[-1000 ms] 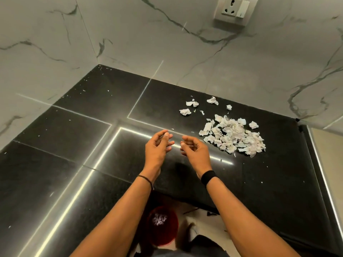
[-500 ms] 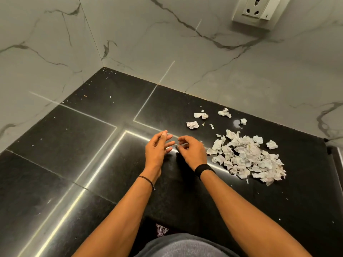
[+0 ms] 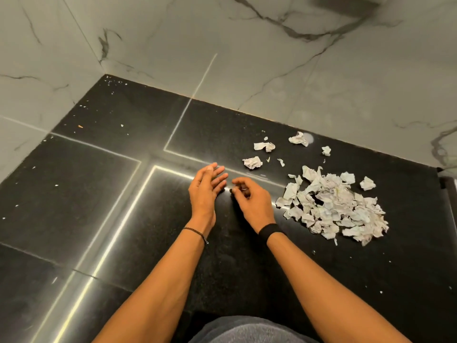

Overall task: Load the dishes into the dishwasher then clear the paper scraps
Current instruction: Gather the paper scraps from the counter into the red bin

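One pile paper scraps (image 3: pixel 331 206) on counter (image 3: pixel 99 206), near, rightward of right hand (image 3: pixel 249 201); fingers curled, contents indiscernible. Left hand (image 3: pixel 206 186) spread, empty, farther off.

Black countertop (image 3: pixel 99 194) left of my L hand (image 3: pixel 206 186) gives open passage, whereas right of my R hand (image 3: pixel 249 201) the scrap pile (image 3: pixel 331 206) & loose scraps (image 3: pixel 252 162) beyond it obstruct, w/ marble walls (image 3: pixel 173 45) closing rear & left.
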Available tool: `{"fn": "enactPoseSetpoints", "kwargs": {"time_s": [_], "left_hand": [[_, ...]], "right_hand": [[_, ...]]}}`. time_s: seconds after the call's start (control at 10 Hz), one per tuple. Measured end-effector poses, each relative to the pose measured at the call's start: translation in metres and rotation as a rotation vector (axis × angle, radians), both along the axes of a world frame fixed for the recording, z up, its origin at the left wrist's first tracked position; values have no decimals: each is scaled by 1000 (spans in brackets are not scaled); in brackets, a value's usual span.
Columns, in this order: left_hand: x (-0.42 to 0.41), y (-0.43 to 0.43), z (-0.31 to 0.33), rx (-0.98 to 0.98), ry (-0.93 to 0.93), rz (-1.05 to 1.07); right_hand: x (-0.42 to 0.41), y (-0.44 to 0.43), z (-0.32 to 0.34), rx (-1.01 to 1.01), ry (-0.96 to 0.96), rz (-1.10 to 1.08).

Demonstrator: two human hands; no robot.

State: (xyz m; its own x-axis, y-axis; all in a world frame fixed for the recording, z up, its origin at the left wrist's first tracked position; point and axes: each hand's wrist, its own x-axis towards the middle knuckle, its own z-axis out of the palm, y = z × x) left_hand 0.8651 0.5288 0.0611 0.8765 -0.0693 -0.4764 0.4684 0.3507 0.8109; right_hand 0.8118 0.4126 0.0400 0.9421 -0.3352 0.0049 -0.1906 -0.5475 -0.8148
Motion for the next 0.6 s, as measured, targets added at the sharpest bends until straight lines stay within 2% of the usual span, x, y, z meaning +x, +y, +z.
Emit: {"fn": "enactPoseSetpoints", "kwargs": {"time_s": [0.1, 0.2, 0.3, 0.4, 0.5, 0.6], "left_hand": [[14, -17, -11, -265, 118, -39], [28, -39, -21, -504, 189, -97], [38, -51, -35, -695, 260, -30], [45, -52, -32, -795, 312, 101], [54, -46, -29, -736, 267, 137], [57, -42, -21, -689, 250, 136]], "right_hand": [[1, 2, 21, 271, -62, -38], [4, -3, 34, 271, -84, -21], [13, -20, 39, 261, -143, -160], [31, -46, 32, 93, -162, -240], [49, -67, 13, -275, -11, 1], [59, -73, -1, -421, 18, 91]]}}
